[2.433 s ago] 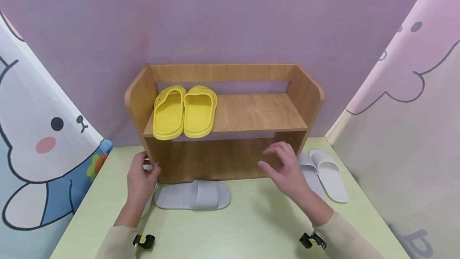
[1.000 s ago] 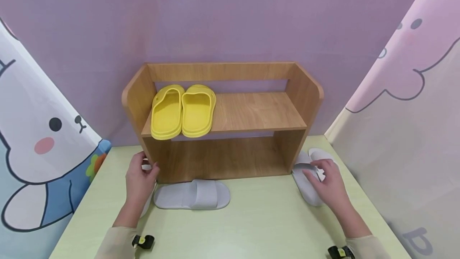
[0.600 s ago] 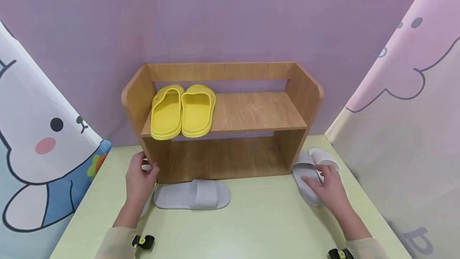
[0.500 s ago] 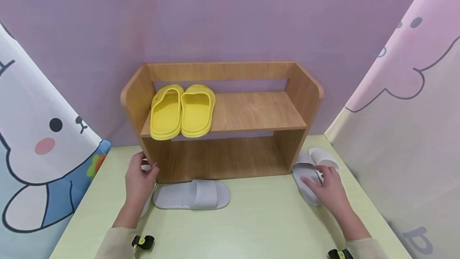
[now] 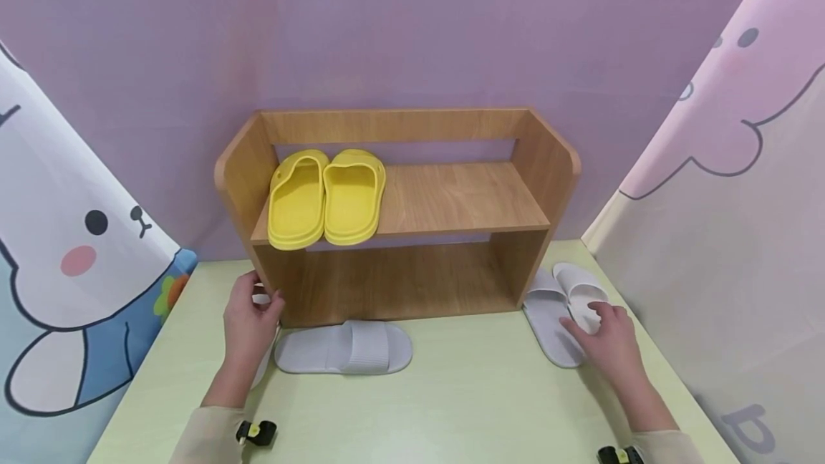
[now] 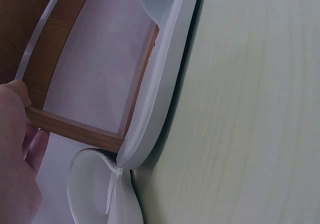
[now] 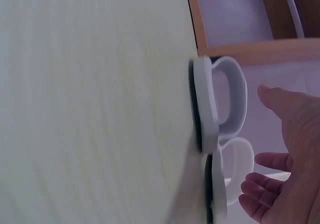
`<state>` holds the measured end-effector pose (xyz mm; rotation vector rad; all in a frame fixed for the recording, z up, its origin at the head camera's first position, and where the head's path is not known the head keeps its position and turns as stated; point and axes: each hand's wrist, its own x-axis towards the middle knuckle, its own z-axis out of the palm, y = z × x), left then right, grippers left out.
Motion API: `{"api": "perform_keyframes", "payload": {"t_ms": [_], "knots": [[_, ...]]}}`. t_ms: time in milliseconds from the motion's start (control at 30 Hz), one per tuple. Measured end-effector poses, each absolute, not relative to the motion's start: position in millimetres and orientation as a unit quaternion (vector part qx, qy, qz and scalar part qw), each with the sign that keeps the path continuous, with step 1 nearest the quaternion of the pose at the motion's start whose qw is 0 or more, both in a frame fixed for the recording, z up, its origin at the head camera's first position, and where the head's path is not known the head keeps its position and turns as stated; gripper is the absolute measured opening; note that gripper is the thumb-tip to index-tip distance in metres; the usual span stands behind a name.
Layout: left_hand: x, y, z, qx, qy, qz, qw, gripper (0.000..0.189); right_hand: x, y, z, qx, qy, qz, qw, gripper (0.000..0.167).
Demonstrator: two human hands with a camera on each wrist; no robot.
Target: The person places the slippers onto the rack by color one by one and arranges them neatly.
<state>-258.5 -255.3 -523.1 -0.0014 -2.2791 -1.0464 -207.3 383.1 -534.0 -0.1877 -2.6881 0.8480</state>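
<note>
My left hand (image 5: 250, 324) grips the front edge of the left side panel of a wooden shoe rack (image 5: 451, 199). In the left wrist view its thumb and fingers (image 6: 17, 91) lie on either side of that panel. Just above the white slipper (image 5: 579, 283) on the right, my right hand (image 5: 612, 342) hovers, thumb and fingers spread and holding nothing. A grey slipper (image 5: 548, 328) lies left of the white one, against the rack's right side. Another grey slipper (image 5: 312, 351) lies sideways before the rack. One more white slipper (image 6: 87, 179) is mostly hidden behind my left hand.
A pair of yellow clogs (image 5: 296, 206) stands at the left of the rack's upper shelf. The rack rests on a pale green table (image 5: 425, 407), with a purple cloth (image 5: 412, 34) behind it. Printed cartoon cloths (image 5: 97, 292) flank both sides.
My right hand has moved right from in front of the rack to over the slippers, then a little farther right. My left hand keeps its grip on the rack.
</note>
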Motion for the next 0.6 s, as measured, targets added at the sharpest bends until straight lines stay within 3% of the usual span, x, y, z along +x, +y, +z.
{"api": "perform_keyframes", "payload": {"t_ms": [600], "knots": [[-261.7,-255.9,-525.7,-0.004,-0.860,-0.403,0.314,0.047,-208.2,414.6,-545.4,-0.099,-0.943,0.273,0.160,0.076]]}}
